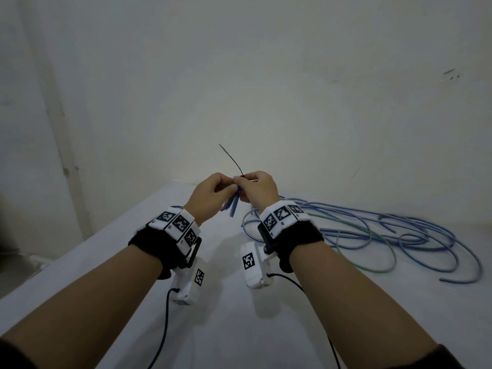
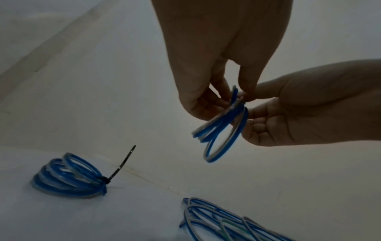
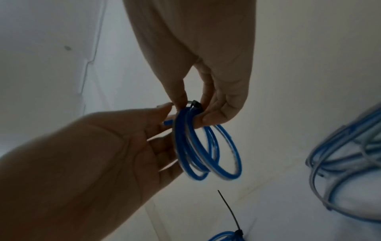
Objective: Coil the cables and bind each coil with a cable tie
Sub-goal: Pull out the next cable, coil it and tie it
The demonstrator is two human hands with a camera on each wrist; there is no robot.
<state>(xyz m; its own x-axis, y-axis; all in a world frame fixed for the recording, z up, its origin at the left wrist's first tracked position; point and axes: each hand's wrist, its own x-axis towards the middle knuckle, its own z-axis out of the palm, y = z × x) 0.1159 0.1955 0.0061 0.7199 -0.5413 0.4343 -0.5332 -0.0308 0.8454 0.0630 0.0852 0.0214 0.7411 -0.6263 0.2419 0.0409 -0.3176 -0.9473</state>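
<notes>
Dim, flat, greyish light throughout, with soft faint shadows. The head view bends outward at its edges. Both wrist views are noisy and soft, near skin underexposed, loose cables (image 3: 348,161) blurred at the frame edge.

Small blue coil (image 3: 198,146) held aloft, black cable tie (image 1: 231,161) upright — loose blue cables (image 1: 386,235) tabletop

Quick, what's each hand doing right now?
Left hand: pinching the top of the blue cable coil.
Right hand: pinching the black cable tie at the coil's top.
</notes>
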